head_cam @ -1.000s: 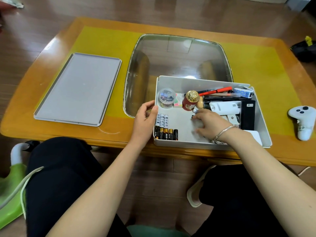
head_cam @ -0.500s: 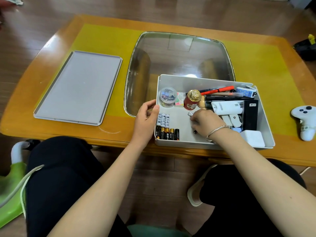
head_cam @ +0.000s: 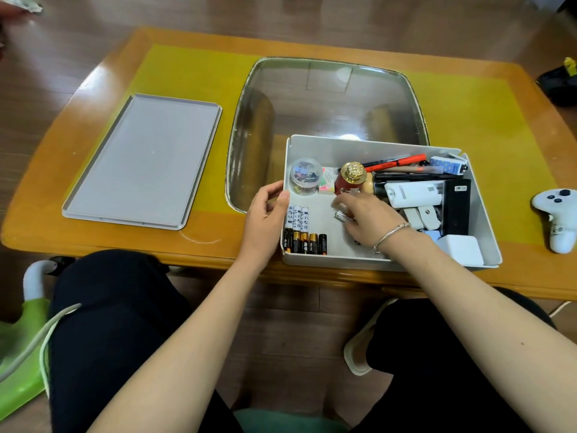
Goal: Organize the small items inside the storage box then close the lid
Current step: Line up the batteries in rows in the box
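A white storage box [head_cam: 349,148] stands open at the table's near edge. Its grey lid [head_cam: 143,160] lies flat on the table to the left. My left hand [head_cam: 265,214] grips the box's left wall. My right hand [head_cam: 368,214] is inside the box, fingers closed on a small silver item [head_cam: 341,216] over the bare floor of the box. Black-and-gold batteries [head_cam: 304,243] and white batteries [head_cam: 298,217] lie in rows in the near left corner. A clear round case [head_cam: 305,176], a red bottle with a gold cap [head_cam: 349,179], pens [head_cam: 396,162] and a black block [head_cam: 456,206] fill the rest.
A white game controller [head_cam: 555,214] lies on the table right of the box. A glass panel [head_cam: 327,95] is set into the orange table behind the box. A green stool [head_cam: 18,354] stands on the floor at the lower left.
My right hand moved from the near right part of the box toward its middle and closed on the small silver item. My left hand stayed on the box's left wall.
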